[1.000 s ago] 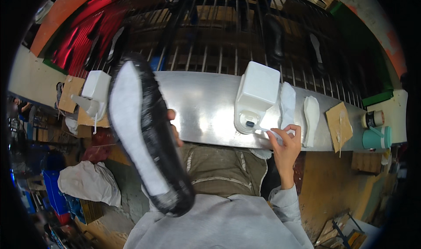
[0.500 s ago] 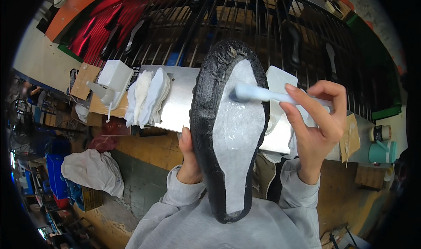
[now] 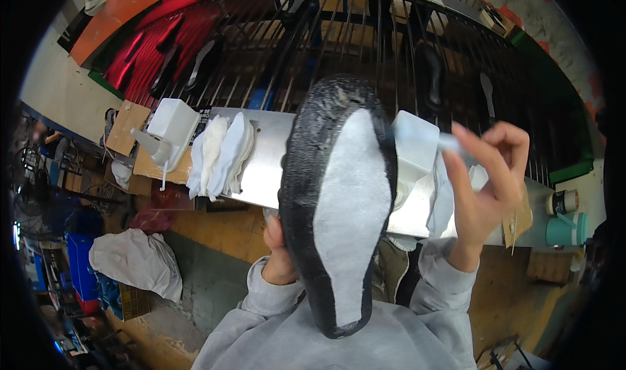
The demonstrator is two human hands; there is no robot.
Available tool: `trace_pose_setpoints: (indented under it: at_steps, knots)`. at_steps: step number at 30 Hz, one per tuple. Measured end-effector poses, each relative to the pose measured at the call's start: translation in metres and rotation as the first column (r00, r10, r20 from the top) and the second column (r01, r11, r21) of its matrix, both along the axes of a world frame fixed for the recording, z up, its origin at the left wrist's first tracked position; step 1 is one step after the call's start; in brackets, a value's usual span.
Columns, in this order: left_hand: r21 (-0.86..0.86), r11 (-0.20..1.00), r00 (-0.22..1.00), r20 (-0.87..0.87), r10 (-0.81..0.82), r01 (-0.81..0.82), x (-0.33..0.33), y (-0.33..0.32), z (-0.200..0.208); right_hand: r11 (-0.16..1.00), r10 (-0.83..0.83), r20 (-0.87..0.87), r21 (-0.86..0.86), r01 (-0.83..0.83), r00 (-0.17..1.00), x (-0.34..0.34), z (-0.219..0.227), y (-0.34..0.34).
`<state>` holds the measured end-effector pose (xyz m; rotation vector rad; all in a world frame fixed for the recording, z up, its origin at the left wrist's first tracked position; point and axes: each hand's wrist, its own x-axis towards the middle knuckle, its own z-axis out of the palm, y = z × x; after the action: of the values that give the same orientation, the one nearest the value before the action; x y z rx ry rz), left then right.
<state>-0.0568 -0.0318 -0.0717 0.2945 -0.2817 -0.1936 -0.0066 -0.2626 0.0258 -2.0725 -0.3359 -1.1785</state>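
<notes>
- Head view: a slatted metal rack (image 3: 352, 28) spans the top, dark shoes lying on its bars.
- A steel worktop (image 3: 268, 138) lies in front of it.
- A black lasted shoe (image 3: 301, 187) is held up above the worktop's front edge, underside toward the camera, toe toward the rack, heel near the wearer's chest.
- A pale sole filler (image 3: 352, 213) covers the middle of that underside.
- The right hand (image 3: 492, 184), slightly blurred, is beside the shoe, thumb and forefinger pinching a brush.
- A white box-shaped container (image 3: 417, 145) stands behind, partly hidden by the shoe.
- White shaped pads (image 3: 222, 155) lie at the worktop's left.
- The left hand (image 3: 280, 256) grips the shoe's left side; its other fingers are hidden.
- The pale brush (image 3: 447, 142) is smeared by motion; whether its tip touches the shoe, I cannot tell.
</notes>
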Motion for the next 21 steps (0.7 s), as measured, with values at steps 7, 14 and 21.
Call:
trace_pose_setpoints:
  at_steps: [7, 14, 21]
  knots:
    - [0.075, 0.997, 0.999, -0.028, 0.025, -0.023, -0.003, 0.005, 0.0, 0.975, 0.149, -0.068, -0.157, -0.158, 0.987, -0.011, -0.004, -0.009]
    - [0.231, 0.97, 0.99, -0.103, 0.098, -0.072, -0.002, 0.002, 0.009, 0.962, 0.222, -0.121, -0.137, -0.238, 0.968, -0.022, 0.017, -0.008]
    - [0.455, 0.883, 0.936, -0.249, 0.247, -0.112, 0.01, -0.002, 0.02, 0.983, 0.151, -0.138, -0.087, -0.164, 0.979, -0.028, -0.012, 0.011]
